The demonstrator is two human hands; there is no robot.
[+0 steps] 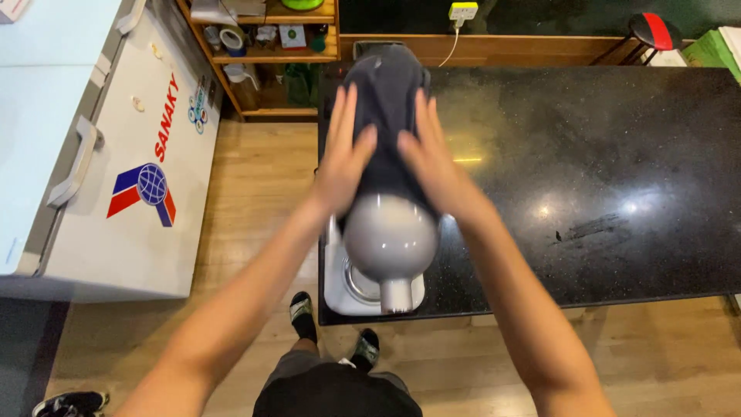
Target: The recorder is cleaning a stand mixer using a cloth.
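Note:
A grey stand mixer (390, 239) stands at the near left corner of a black stone counter (587, 177), its rounded head toward me and its white base below. A dark cloth cover (384, 93) is draped over the far part of the mixer. My left hand (343, 154) lies flat against the cover's left side with fingers spread. My right hand (428, 158) presses the cover's right side, fingers extended. Both hands touch the cloth from either side.
A white chest freezer (116, 154) stands to the left across a strip of wooden floor (255, 193). A wooden shelf (270, 54) with small items is at the back. A power socket (463, 11) with a cable sits behind the counter. My feet (332, 332) show below.

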